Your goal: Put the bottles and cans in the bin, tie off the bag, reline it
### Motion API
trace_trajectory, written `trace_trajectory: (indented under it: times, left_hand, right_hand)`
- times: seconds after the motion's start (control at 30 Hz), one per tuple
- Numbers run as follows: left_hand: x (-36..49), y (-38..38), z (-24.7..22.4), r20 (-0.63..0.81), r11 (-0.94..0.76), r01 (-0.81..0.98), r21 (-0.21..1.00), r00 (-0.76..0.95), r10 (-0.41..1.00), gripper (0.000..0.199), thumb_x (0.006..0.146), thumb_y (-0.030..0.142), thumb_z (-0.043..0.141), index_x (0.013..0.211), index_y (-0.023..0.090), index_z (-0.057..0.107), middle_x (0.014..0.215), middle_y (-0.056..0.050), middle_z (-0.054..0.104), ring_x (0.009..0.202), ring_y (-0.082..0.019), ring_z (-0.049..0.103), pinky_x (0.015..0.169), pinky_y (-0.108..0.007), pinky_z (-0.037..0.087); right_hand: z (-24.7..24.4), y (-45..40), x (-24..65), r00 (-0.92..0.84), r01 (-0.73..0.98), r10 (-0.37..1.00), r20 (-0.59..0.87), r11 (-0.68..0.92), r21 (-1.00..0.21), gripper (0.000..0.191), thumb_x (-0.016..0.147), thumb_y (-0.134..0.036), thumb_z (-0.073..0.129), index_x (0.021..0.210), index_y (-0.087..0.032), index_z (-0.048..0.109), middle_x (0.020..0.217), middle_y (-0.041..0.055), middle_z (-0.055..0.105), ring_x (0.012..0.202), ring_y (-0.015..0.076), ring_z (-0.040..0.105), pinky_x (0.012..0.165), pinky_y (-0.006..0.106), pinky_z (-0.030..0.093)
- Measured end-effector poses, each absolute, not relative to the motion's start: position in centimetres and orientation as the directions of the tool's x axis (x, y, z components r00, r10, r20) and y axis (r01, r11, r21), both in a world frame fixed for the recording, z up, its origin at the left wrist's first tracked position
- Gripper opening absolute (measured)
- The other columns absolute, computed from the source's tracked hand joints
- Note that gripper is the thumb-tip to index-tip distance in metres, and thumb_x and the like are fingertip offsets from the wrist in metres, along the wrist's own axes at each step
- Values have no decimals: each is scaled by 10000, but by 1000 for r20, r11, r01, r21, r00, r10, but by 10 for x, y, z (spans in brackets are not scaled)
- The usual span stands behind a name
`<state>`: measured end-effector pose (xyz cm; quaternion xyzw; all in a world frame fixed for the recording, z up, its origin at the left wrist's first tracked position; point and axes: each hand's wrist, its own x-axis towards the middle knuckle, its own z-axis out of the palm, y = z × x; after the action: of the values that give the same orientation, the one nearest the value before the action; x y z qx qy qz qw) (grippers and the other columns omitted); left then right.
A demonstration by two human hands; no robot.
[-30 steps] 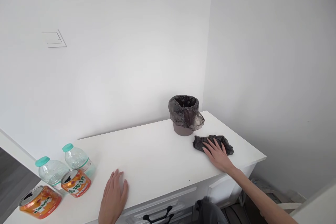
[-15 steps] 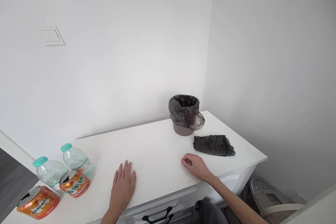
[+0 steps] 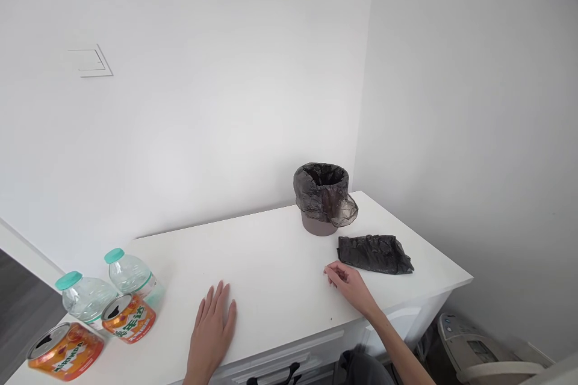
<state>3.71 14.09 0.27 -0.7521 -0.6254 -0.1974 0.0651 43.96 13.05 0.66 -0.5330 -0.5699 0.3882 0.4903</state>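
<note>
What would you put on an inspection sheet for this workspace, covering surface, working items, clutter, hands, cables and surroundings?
Surface: white cabinet top, a small dark speck near its front edge.
Working items: folded black plastic lying beside the right hand; behind it, an upright bin with a black liner folded over its rim.
Clutter: two opened orange cans and two capped clear bottles, upright at the left end.
Hands: left hand flat on the top; right hand loosely curled, contents hidden.
Cables: nothing seen clearly; lower areas are dark.
Surroundings: white walls, wall switch, pale appliance lower right.
</note>
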Motion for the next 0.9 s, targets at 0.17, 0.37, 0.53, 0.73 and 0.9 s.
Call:
trace_trajectory:
  times: [0.17, 0.37, 0.53, 0.73, 0.9]
  left_hand:
    - [39, 138, 8, 368, -202, 969, 141, 138, 920, 594, 1020, 488, 346, 1495, 174, 518, 1595, -77, 473, 1516, -293, 369, 1249, -513, 310]
    - [41, 133, 13, 354, -191, 973, 132, 134, 925, 586, 1032, 475, 324, 1491, 169, 525, 1603, -69, 460, 1514, -286, 374, 1247, -514, 315]
    - [41, 128, 11, 374, -208, 971, 117, 151, 915, 571, 1030, 455, 342, 1494, 176, 524, 1601, -70, 461, 1510, -290, 382, 1242, -522, 324]
    - [40, 125, 10, 383, -206, 973, 105, 152, 911, 560, 1030, 452, 347, 1489, 189, 529, 1601, -63, 463, 1510, -285, 383, 1242, -511, 324]
    - [41, 125, 11, 383, -205, 974, 100, 152, 911, 560, 1035, 450, 334, 1490, 186, 527, 1595, -58, 473, 1507, -275, 389, 1248, -490, 319]
  right_hand:
    - [4, 130, 440, 46, 212, 990, 132, 120, -970, 483, 930, -678, 531, 899, -213, 659, 725, 8, 614, 695, 192, 555, 701, 313, 443]
    - [6, 126, 438, 73, 188, 988, 133, 118, -975, 465, 920, -666, 560, 886, -216, 672, 718, 7, 616, 686, 184, 544, 691, 309, 436]
    - [6, 125, 437, 74, 207, 988, 138, 120, -971, 460, 913, -667, 568, 872, -221, 673, 714, 5, 610, 681, 185, 541, 681, 307, 435]
    - [5, 125, 436, 72, 188, 988, 138, 122, -975, 467, 916, -669, 563, 889, -215, 669, 719, 3, 598, 695, 184, 537, 689, 308, 433]
    - [-1, 127, 438, 68, 193, 989, 134, 118, -974, 449, 928, -651, 561, 899, -216, 671, 723, 4, 598, 693, 184, 535, 694, 311, 436]
